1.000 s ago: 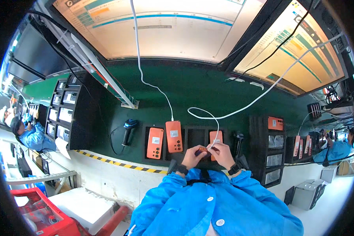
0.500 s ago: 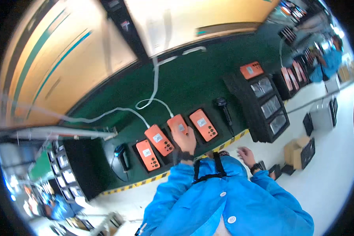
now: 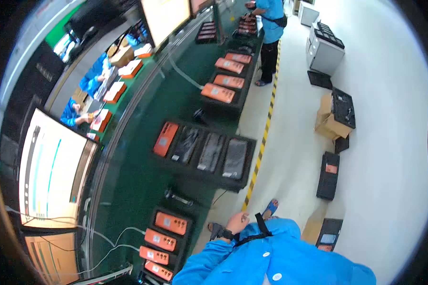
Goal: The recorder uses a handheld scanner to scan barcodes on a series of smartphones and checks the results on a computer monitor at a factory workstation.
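My left hand (image 3: 237, 222) hangs in front of my body, off the bench edge, with its fingers loosely curled and nothing visible in them. A black band circles the wrist. My right hand is out of the picture. Nearest on the bench, to the left, several orange phones (image 3: 160, 240) lie in a row in a black tray; white cables run to two of them. Beyond a black handheld scanner (image 3: 178, 197) sits a black foam tray (image 3: 202, 176). It bears an orange phone (image 3: 166, 139) and three dark, shiny flat pieces (image 3: 210, 152).
More orange phones (image 3: 229, 80) lie farther along the green bench (image 3: 142, 175). A co-worker in blue (image 3: 272, 28) stands at its far end. Lit monitors (image 3: 52, 175) line the left. On the floor are an open carton (image 3: 324, 118), black trays (image 3: 327, 183) and yellow-black tape (image 3: 264, 147).
My view has swung right along the bench. My left hand has let go of the orange phone and drawn back to my body. My right hand has left the picture.
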`<state>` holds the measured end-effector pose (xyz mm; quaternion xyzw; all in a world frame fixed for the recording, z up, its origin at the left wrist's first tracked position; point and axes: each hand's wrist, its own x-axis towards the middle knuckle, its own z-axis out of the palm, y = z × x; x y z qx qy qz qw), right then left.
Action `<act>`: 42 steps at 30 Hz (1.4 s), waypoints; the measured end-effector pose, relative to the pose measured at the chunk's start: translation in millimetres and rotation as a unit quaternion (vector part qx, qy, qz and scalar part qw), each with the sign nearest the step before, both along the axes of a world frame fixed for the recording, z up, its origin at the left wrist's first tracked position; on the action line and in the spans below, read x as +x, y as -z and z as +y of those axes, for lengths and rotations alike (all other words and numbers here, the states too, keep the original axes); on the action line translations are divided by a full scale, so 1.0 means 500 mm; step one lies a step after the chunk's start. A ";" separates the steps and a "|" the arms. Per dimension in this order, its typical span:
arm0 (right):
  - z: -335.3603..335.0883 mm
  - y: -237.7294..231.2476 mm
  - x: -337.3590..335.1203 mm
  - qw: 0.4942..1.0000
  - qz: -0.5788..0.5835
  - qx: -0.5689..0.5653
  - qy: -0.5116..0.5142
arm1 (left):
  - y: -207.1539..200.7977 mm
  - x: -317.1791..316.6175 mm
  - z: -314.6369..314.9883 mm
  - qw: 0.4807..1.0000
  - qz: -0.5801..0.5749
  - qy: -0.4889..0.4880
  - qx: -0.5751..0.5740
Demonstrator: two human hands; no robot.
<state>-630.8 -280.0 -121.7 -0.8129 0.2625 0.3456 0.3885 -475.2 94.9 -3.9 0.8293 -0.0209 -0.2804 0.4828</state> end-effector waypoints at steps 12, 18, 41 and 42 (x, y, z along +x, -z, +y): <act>-0.372 -0.035 0.449 0.916 -0.012 0.167 0.364 | -0.202 0.427 -0.423 0.990 -0.055 0.097 -0.085; -0.377 -0.028 0.736 0.942 -0.021 0.173 0.287 | -0.157 0.659 -0.464 0.991 -0.071 0.079 -0.086; -0.389 -0.105 1.979 0.976 0.048 0.209 -0.032 | -0.251 1.378 -0.395 0.918 -0.109 -0.373 0.076; -0.393 -0.102 2.018 0.979 0.058 0.190 -0.053 | -0.255 1.391 -0.400 0.907 -0.124 -0.397 0.073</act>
